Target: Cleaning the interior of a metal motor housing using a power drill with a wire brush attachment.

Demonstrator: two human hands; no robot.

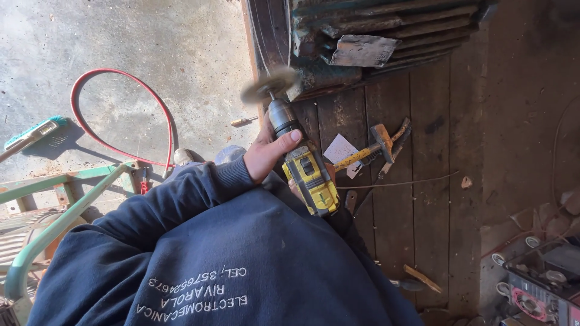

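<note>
Left hand (269, 154) is curled tight with its thumb laid across the top, blue sleeve bent in close; right hand's mostly hidden underneath.

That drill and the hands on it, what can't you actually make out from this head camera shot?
- Wire wheel on the drill: blurred, so its bristles cannot be told.
- Right hand: almost wholly hidden behind the drill body and the blue sleeve.
- Left hand: its palm side is hidden against the drill.
- Rusty machine: cut off by the top edge.
- Hammer: handle end partly covered by the drill.
</note>
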